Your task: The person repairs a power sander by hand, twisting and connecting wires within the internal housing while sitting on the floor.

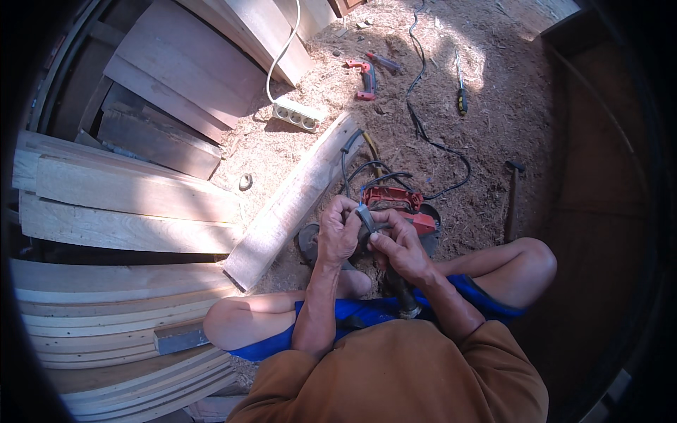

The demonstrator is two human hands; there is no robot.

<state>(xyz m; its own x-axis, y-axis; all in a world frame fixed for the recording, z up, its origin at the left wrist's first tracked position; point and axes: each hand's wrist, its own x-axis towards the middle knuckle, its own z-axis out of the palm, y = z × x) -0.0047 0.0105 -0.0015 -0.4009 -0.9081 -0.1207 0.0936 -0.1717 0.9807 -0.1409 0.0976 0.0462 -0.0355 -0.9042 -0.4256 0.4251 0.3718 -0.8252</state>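
Observation:
Between my fingertips, above my lap, is a small grey rectangular block [366, 218] with a thin blue wire at its upper end. My left hand [337, 236] pinches it from the left, and my right hand [400, 248] pinches its lower right side. Just beyond and partly beneath my hands lies a red and black power tool [423, 224]. Its red housing [389, 195] appears opened, with dark cables running close by; my hands hide much of its middle. Farther off, a loose red and black handle piece [365, 79] rests on the sawdust.
A wooden plank [289, 204] lies diagonally left of my hands, with stacked boards [127, 204] beyond. A white power strip [300, 115], a clear-handled screwdriver [384, 63], a black-and-yellow screwdriver [462, 92] and a black cable [446, 148] lie ahead. A hammer [514, 201] is at right.

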